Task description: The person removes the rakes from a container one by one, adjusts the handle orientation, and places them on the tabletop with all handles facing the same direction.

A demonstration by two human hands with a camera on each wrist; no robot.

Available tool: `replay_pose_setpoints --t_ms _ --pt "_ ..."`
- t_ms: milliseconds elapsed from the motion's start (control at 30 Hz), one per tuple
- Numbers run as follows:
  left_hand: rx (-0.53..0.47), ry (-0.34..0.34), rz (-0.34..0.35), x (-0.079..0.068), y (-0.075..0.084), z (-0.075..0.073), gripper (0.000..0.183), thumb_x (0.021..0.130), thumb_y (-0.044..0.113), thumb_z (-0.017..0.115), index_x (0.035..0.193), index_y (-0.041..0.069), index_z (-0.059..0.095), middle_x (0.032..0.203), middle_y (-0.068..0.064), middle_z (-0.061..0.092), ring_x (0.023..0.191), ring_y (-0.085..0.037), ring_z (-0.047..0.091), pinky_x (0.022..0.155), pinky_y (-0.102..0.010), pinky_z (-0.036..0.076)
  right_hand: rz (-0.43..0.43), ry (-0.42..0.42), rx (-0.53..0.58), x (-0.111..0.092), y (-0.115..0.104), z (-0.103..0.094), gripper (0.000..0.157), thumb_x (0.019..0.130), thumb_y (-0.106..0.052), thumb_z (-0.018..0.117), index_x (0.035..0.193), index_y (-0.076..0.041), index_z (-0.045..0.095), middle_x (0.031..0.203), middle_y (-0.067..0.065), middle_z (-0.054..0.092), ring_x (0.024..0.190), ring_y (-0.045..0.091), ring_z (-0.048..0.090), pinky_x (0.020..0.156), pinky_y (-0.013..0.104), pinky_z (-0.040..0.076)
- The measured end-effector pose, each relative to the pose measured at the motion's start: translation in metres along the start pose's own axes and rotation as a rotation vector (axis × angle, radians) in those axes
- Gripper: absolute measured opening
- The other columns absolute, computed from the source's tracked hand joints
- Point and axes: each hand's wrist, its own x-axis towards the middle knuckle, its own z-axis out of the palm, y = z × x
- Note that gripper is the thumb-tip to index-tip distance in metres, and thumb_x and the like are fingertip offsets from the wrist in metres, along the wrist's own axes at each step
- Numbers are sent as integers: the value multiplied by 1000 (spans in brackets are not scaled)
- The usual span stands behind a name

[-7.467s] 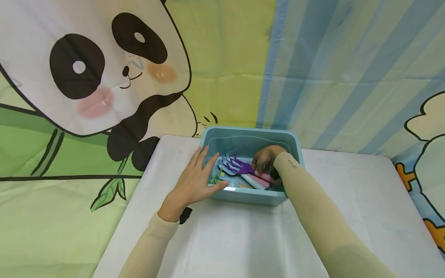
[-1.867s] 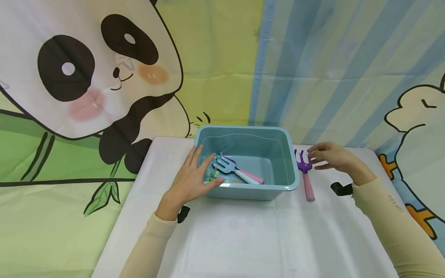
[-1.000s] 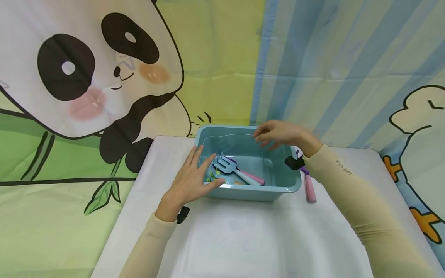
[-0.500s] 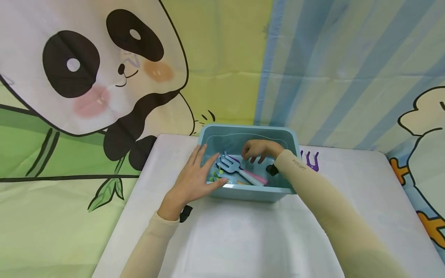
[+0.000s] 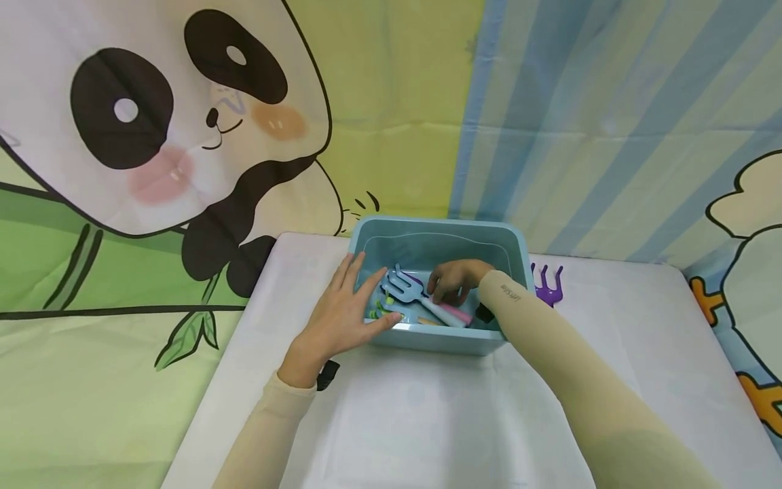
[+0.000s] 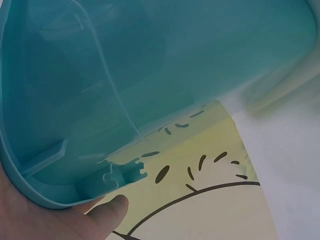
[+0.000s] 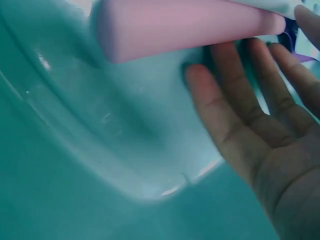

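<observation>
My left hand (image 5: 336,312) rests with fingers spread over the left end of a light-blue plastic bin (image 5: 452,333); the left wrist view has the hand (image 6: 65,222) at the rim. Inside the bin, my right hand (image 5: 458,277) reaches down, fingers extended. The right wrist view puts its fingertips right at a pink handle (image 7: 185,25), with the thumb near a pale handle (image 7: 275,5). A light-blue toy garden fork (image 5: 403,288) lies on top, its pale handle crossing the pink one. The purple head under it is mostly hidden.
Outside the bin, on the right, lies a purple garden fork (image 5: 550,288), its handle hidden behind the right sleeve. Small green pieces (image 5: 380,310) and an orange handle (image 5: 427,321) lie in the bin. A printed panda cloth (image 5: 244,136) hangs behind the white-covered table (image 5: 397,414).
A purple fork with a pink handle left the bin and now lies on the table to its right. My right hand came back left and down into the bin. My left hand stayed.
</observation>
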Motion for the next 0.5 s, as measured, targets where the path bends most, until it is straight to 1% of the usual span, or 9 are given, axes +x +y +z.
replay_pose_setpoints --t_ms 67,167,233,333,433,500 --pt "-1 2 -1 0 0 0 92 87 83 38 155 21 40 164 -17 14 151 -35 2 116 -54 22 -10 -11 3 1 0 1 41 96 -14 66 134 -4 57 108 10 63 101 28 60 91 48 52" --pt "-2 4 2 0 -1 1 92 87 83 39 155 21 40 164 -18 14 151 -36 2 116 -55 22 -24 -12 2 2 -1 3 38 95 -17 67 130 -4 60 107 11 61 97 25 59 91 47 52" --pt "0 6 3 0 -1 1 92 87 82 40 155 21 40 164 -18 15 151 -36 2 116 -55 22 -34 3 -20 3 -2 6 36 94 -20 70 125 -5 61 104 10 60 95 23 58 90 46 53" --pt "1 8 1 0 -1 1 92 87 82 40 155 21 39 164 -18 15 151 -36 2 116 -55 21 -50 34 -69 5 -4 10 33 91 -23 74 116 -6 60 97 8 58 86 19 56 84 43 55" --pt "0 5 -3 0 -1 1 92 87 83 39 156 22 39 164 -17 14 151 -35 1 116 -54 21 -53 61 -96 6 -5 13 32 89 -22 76 110 -6 59 93 4 56 82 16 55 79 40 55" --pt "0 2 -3 0 -1 1 92 87 83 39 156 22 38 164 -17 14 151 -35 1 116 -55 21 -47 71 -97 6 -7 15 29 89 -20 76 108 -6 59 91 4 56 81 16 55 78 40 56"
